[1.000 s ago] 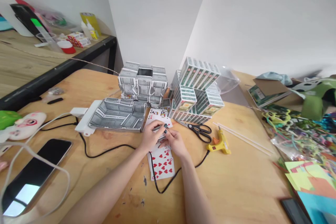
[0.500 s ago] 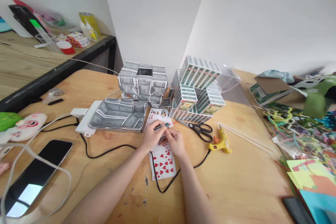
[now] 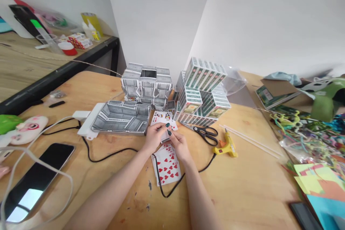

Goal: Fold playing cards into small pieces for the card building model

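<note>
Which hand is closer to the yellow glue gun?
Right: the right hand is left of the yellow glue gun, not touching it; the left hand is farther left.

Bright light, glare on phone [image 3: 37,179]

There are one left hand [image 3: 155,137] and one right hand [image 3: 179,145]. On the right lie one pair of scissors [image 3: 199,129], one glue gun [image 3: 228,148], two white sticks [image 3: 253,140]; left, one power strip [image 3: 90,122]; far left, two bottles [image 3: 93,31].
</note>
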### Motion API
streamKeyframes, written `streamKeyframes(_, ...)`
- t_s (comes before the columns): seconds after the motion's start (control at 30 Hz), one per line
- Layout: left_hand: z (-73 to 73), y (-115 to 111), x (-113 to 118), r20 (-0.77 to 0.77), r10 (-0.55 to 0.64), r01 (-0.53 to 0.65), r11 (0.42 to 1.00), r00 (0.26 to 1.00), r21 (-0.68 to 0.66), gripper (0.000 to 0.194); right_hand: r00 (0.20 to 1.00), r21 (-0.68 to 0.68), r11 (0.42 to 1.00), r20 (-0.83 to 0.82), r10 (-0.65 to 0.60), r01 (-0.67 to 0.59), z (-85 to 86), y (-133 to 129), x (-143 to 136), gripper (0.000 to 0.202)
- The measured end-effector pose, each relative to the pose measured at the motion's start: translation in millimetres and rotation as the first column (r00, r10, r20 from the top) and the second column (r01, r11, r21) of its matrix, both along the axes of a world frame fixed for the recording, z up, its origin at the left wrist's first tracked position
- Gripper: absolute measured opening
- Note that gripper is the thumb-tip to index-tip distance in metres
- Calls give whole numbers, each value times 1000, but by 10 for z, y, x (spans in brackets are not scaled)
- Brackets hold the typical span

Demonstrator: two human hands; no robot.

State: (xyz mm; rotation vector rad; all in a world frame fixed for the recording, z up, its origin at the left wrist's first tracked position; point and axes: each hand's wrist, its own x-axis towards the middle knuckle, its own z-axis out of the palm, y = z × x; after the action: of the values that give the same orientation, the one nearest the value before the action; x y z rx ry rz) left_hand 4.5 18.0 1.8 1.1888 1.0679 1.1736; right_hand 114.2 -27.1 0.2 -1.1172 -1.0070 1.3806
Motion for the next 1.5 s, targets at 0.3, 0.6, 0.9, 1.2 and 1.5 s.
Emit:
streamKeyframes(0.3, -38, 13, 0, -57, 37, -34, 998, 998, 46, 21, 995, 46, 999, 98, -27, 23, -77, 11, -25, 34)
streamKeyframes(0.6, 49, -41, -18, -266, 71, -14, 977, 961, 211, 20, 978, 62, 997, 204, -53, 41, -9, 9, 7, 37)
streamKeyframes(0.9, 42, -107, -17, -442, 158, 22, 927, 883, 374, 21, 991, -1, 1000, 135, -19, 19, 43, -18, -9, 36)
streamKeyframes(1.2, -1, -103, -4, -453, 189, -12, 931, 871, 365, 24, 953, 76, 996, 292, -76, 56, 10, -3, 7, 26)
streamKeyframes(1.5, -3, -91, 0, -421, 164, -39, 956, 892, 290, 21, 963, 48, 998, 266, -43, 31, 42, -5, 4, 19)
